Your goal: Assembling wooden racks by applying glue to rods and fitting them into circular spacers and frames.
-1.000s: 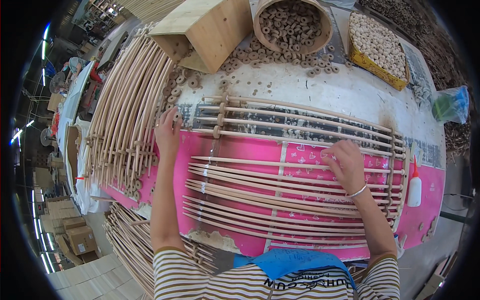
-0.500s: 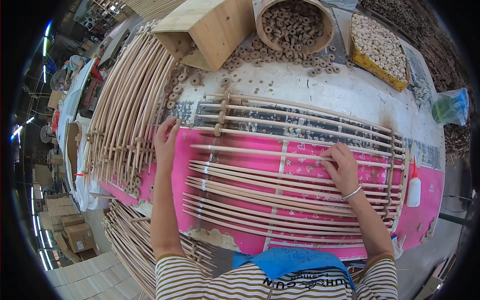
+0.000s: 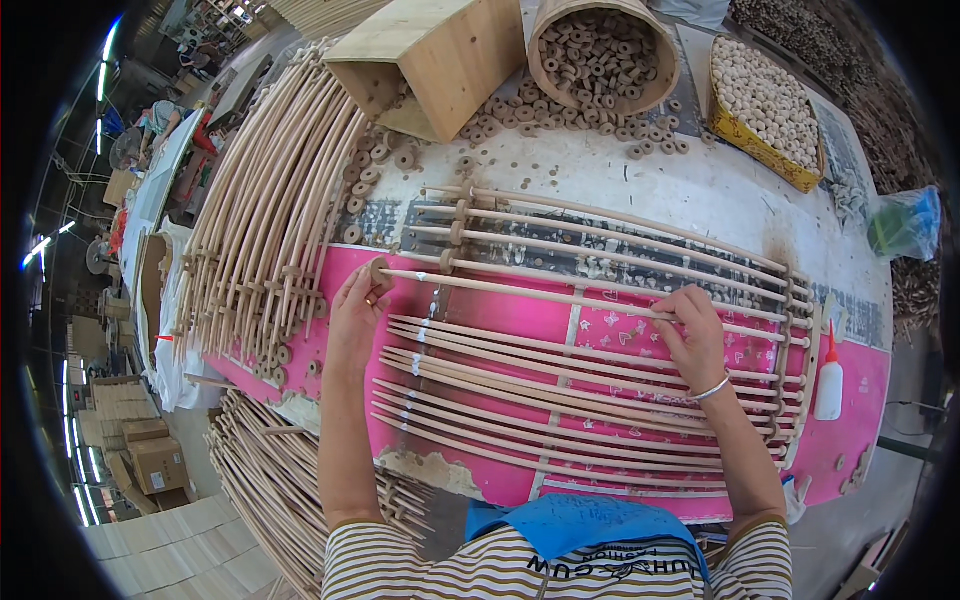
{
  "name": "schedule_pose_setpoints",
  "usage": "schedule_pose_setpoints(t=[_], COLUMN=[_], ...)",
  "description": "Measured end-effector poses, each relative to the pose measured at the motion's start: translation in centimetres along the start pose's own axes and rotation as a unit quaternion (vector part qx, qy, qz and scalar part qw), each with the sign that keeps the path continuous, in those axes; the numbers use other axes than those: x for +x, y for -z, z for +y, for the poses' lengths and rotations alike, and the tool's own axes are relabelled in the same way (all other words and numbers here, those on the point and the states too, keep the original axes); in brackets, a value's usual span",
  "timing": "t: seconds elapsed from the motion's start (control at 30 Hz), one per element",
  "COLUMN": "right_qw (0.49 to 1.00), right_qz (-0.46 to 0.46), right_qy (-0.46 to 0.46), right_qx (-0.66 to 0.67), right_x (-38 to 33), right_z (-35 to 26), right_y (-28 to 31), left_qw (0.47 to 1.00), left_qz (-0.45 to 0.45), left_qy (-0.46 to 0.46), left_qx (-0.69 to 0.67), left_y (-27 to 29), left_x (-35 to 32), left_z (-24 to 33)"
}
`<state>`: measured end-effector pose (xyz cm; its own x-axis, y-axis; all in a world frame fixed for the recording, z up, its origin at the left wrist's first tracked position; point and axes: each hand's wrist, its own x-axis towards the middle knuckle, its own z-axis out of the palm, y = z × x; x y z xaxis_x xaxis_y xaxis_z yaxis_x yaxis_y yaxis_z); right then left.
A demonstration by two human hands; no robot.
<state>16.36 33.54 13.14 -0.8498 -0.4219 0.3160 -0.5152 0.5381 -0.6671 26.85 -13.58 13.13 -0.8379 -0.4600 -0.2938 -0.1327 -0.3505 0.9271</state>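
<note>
My left hand (image 3: 355, 315) pinches a small round wooden disc (image 3: 379, 272) onto the left end of a long thin wooden rod (image 3: 560, 295). My right hand (image 3: 693, 335) grips the same rod farther right and holds it just above the pink work surface (image 3: 600, 335). Beyond this rod lie three rods (image 3: 600, 235) fitted with discs near their left ends. Several loose curved rods (image 3: 520, 395) lie side by side on the pink sheet nearer to me.
A large stack of curved rods (image 3: 265, 220) lies at the left. At the back stand a wooden box (image 3: 450, 55), a round bin of wooden discs (image 3: 600, 55) and a yellow tray of beads (image 3: 765, 105). A white glue bottle (image 3: 830, 375) stands at the right edge.
Both hands have lifted one rod from the pile and moved it away from me toward the fitted rods. My left hand now presses a disc onto its left end.
</note>
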Motion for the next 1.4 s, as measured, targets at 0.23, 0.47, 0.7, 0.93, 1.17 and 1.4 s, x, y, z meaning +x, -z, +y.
schedule_pose_setpoints(t=[0.23,0.47,0.7,0.93,1.17,1.4], right_qw=[1.000,1.000,0.998,0.999,0.998,0.999], right_qz=[0.007,0.005,-0.024,-0.023,-0.029,-0.028], right_qy=[0.026,0.029,0.028,-0.008,-0.037,-0.021], right_qx=[-0.011,-0.006,-0.045,-0.047,-0.028,-0.019], right_x=[0.4,-0.1,-0.2,-0.7,-0.7,-0.5], right_z=[-0.9,-1.3,-1.8,-1.2,-0.4,-0.1], right_y=[-0.2,-0.3,-0.2,-0.5,-0.9,-1.0], left_qw=[0.999,0.993,0.986,0.986,0.964,0.708], left_qz=[0.000,0.025,0.052,0.009,-0.012,-0.015], left_qy=[0.005,-0.045,-0.068,-0.076,-0.073,-0.359], left_qx=[0.040,0.104,0.141,0.150,0.254,0.608], left_y=[-3.2,-5.9,-6.8,-6.9,-6.4,-6.0], left_x=[-1.1,-3.0,-4.1,-4.0,-4.0,-3.1], left_z=[0.3,0.1,-0.4,-1.2,-0.7,-0.9])
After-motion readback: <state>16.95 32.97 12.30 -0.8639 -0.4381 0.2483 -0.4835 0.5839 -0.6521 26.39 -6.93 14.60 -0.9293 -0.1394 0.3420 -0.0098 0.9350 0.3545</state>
